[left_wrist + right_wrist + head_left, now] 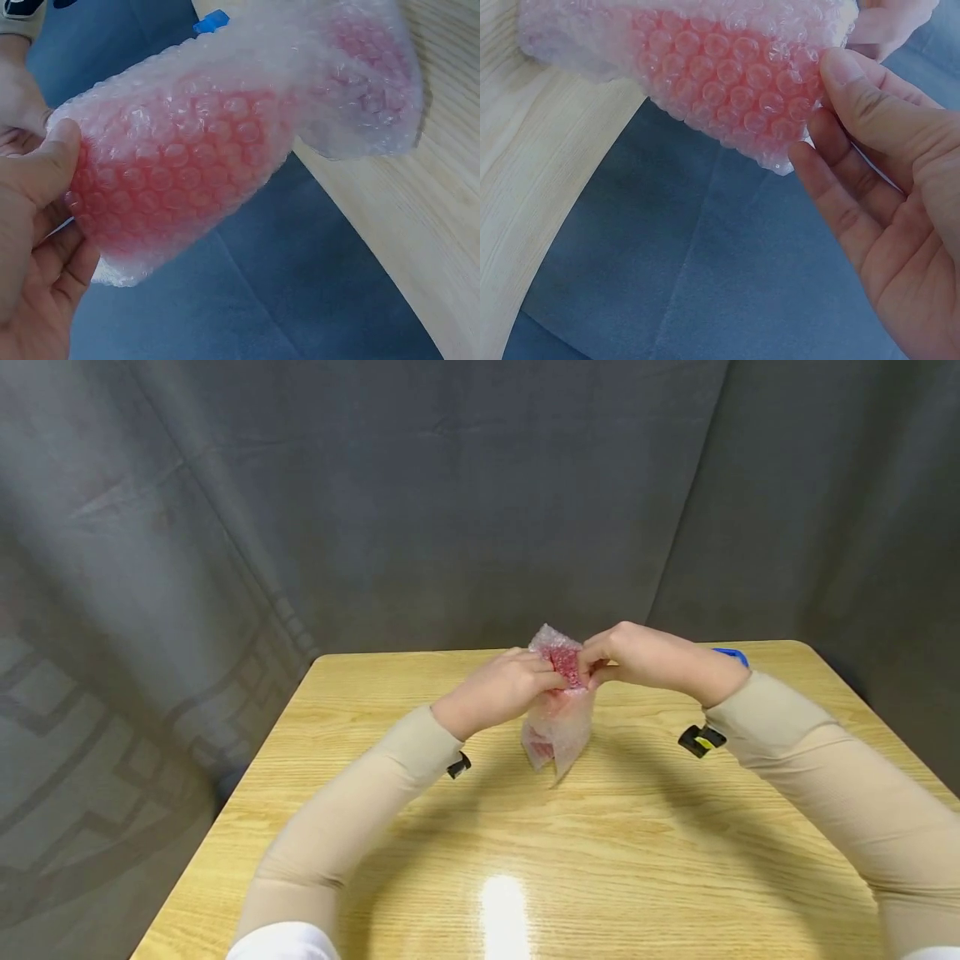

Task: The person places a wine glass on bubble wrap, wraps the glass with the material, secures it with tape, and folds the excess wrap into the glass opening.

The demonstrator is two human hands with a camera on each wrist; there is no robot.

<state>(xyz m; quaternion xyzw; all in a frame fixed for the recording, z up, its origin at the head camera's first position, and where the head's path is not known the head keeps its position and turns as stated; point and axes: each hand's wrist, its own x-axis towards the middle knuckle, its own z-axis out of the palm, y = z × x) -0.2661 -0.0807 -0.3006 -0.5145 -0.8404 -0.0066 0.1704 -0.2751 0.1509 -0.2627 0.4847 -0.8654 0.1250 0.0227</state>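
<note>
A piece of clear bubble wrap (558,727) is held up above the wooden table, its loose lower end hanging down in points. Something pink-red (187,169) shows through the bubbles; its kind is hidden by the wrap. My left hand (506,687) pinches the upper left edge between thumb and fingers. On the opposite side, my right hand (652,656) pinches the other edge, with its thumb on the near face in the right wrist view. Both hands are close together at the top of the wrap.
The wooden table (465,860) spreads below both arms. A blue object (731,654), partly hidden behind the right wrist, lies near the far edge. Grey curtain (480,502) hangs behind the table and along its sides.
</note>
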